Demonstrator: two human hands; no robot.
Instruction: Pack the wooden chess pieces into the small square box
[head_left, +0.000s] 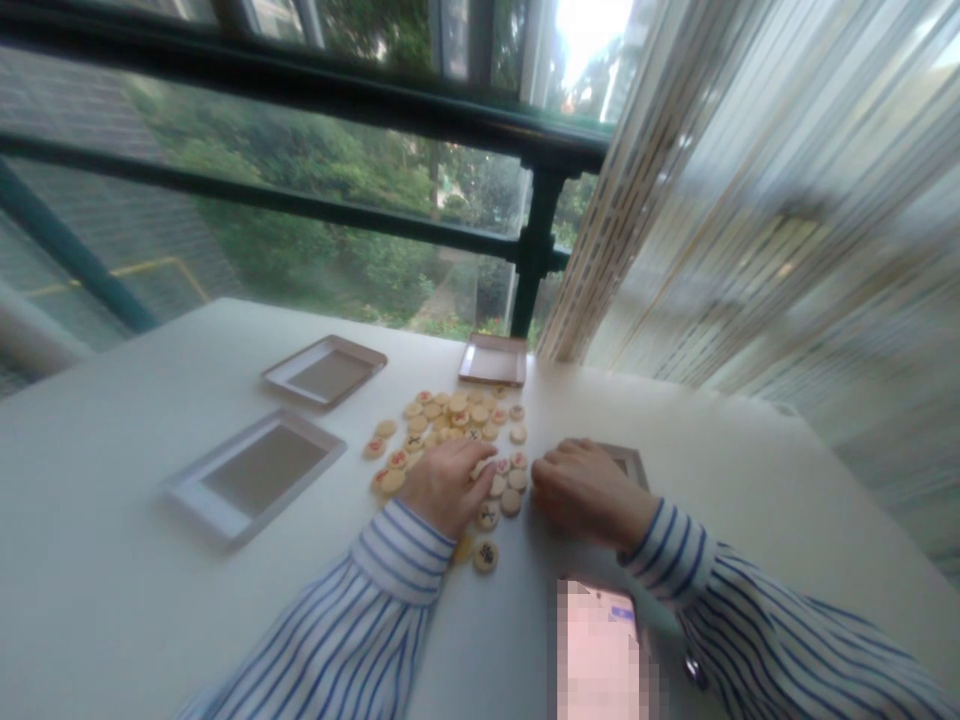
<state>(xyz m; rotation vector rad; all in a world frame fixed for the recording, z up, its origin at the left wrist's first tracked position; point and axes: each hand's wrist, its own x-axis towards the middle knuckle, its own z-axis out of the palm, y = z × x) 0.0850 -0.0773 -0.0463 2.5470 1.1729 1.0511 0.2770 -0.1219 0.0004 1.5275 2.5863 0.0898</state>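
Several round wooden game discs (450, 415) with red or black marks lie scattered on the white table (112, 560). My left hand (448, 482) rests on the near part of the pile, fingers curled over a disc I cannot clearly see it gripping. My right hand (589, 490) lies just right of the discs, fingers curled down onto the table, partly covering a shallow tray (628, 460). Both arms wear blue-striped white sleeves. One disc (486, 555) lies alone near my left cuff.
Three shallow white-rimmed trays lie on the table: one at the left front (255, 470), one behind it (324, 371), one at the back (493, 360). A blurred-out patch (600, 650) sits near my right sleeve. Window railing and a striped curtain (712, 230) stand behind.
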